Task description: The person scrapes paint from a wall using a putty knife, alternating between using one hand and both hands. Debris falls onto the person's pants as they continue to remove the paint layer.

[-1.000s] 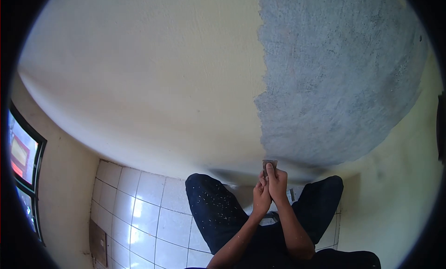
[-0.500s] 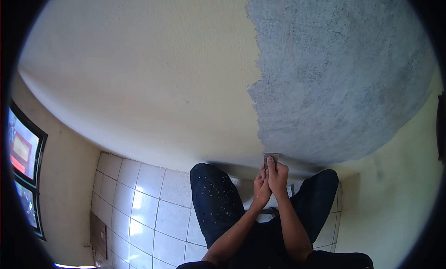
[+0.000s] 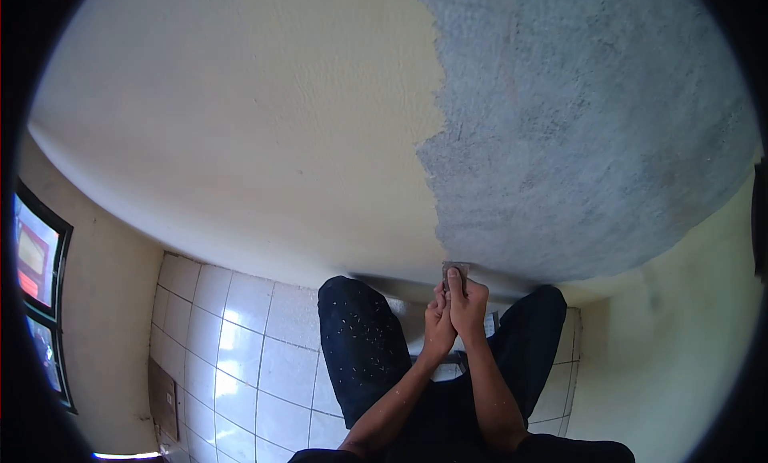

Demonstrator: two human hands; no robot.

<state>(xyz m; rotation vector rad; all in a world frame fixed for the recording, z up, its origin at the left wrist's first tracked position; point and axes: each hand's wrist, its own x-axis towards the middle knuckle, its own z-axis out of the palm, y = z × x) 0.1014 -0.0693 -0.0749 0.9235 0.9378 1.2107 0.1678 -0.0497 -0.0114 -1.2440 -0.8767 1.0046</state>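
My right hand (image 3: 469,305) is closed around a paint scraper (image 3: 463,266), its thumb laid along the top near the blade. Pressed against it from the left is my left hand (image 3: 438,323), with curled fingers also gripping the tool's handle, which is mostly hidden. The flat blade meets the lower wall at the ragged border between cream paint (image 3: 344,151) and a bare grey patch (image 3: 552,159).
My knees (image 3: 356,327) flank the hands, with pale flakes on the left trouser leg. Tiled floor (image 3: 280,359) lies below. A side wall (image 3: 656,359) stands at right, a dark-framed window (image 3: 60,303) at far left. A brown panel (image 3: 163,399) sits low on the left.
The hands and scraper have shifted slightly left in the view, along with the knees, wall border and window. Both hands keep the same grip, and the blade shows a little more.
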